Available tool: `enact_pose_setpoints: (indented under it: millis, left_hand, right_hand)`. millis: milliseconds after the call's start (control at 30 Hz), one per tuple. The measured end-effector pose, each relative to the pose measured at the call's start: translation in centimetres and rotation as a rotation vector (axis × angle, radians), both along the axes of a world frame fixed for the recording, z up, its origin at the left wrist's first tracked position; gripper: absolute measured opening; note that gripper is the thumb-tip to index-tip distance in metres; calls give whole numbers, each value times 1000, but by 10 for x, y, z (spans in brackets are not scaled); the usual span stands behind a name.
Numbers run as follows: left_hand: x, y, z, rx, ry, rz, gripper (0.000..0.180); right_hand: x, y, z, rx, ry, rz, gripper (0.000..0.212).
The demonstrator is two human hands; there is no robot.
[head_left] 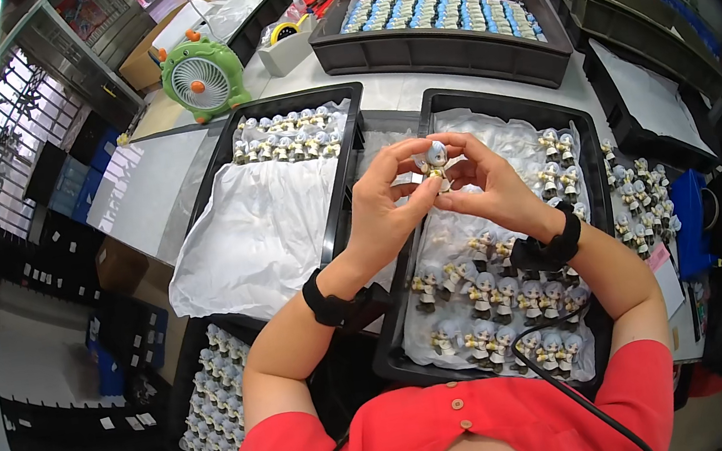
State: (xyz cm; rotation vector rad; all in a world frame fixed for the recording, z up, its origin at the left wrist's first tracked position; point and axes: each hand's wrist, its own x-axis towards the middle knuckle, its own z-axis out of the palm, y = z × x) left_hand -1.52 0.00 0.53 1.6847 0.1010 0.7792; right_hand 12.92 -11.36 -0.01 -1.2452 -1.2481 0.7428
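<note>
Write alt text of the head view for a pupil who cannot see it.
A person's left hand and right hand hold a small figurine above a black tray of similar figurines. Another tray with white sheeting lies left; a green fan stands beyond it.

My shirt (364, 446) is red and my wristbands (328, 302) black, the figurine (436, 160) I hold is pale blue-grey, white and yellow, and the fan (201, 82) near the left edge of the white tabletop (370, 90) is green with orange.
</note>
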Motion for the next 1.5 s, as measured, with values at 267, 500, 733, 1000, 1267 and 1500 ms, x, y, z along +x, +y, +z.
enact_pose_setpoints:
  millis: [267,500,733,1000,1267,1500]
  left_hand:
    - [-3,0,4,-462,4,-184,38]
    - [-1,0,-8,-406,152,-325,44]
    - [-1,3,0,-699,119,-500,49]
    - [-1,6,-1,-746,96,-551,50]
    - [1,5,-2,-729,46,-522,45]
    - [1,6,-2,-731,61,-523,46]
  right_hand:
    - [-1,-4,7,236,-495,-197,75]
    - [-11,-4,10,391,-760,-285,80]
    - [-9,-6,10,293,-501,-196,91]
    - [-1,-3,6,259,-512,-115,82]
    - [-1,-3,3,242,-476,-135,74]
    - [3,-3,4,196,-483,-110,72]
